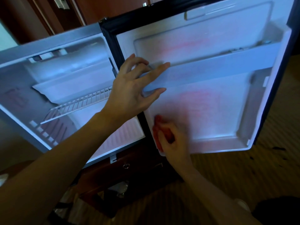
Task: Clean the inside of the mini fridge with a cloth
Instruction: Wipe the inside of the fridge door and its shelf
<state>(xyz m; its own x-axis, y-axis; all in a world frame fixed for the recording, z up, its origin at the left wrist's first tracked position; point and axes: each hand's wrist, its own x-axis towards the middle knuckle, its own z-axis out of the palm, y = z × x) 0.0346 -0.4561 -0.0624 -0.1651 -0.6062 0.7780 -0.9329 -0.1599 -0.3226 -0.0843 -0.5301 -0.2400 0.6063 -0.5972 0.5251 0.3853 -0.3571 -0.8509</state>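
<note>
Red cloth (162, 132) sits bunched in your right hand (172, 140), fingers curled round it, low in the frame's centre. It presses against the lower left corner of the open door's (203, 111) white inner liner, just beside the black gasket (143, 120). The hand and cloth are blurred.

Your left hand (133, 88) is at mid-frame, fingers spread wide. Its thumb lies under the left end of the door shelf rail (219, 69) and its fingers reach over the top, so it holds that end of the rail.

The fridge (21, 101) stands open in the left half of the frame. Inside it a white tray (69, 88) sits above a wire rack (78, 104). The door fills the upper right. Below the fridge is a dark wooden cabinet (129, 174), and patterned carpet (243, 176) covers the lower right.
</note>
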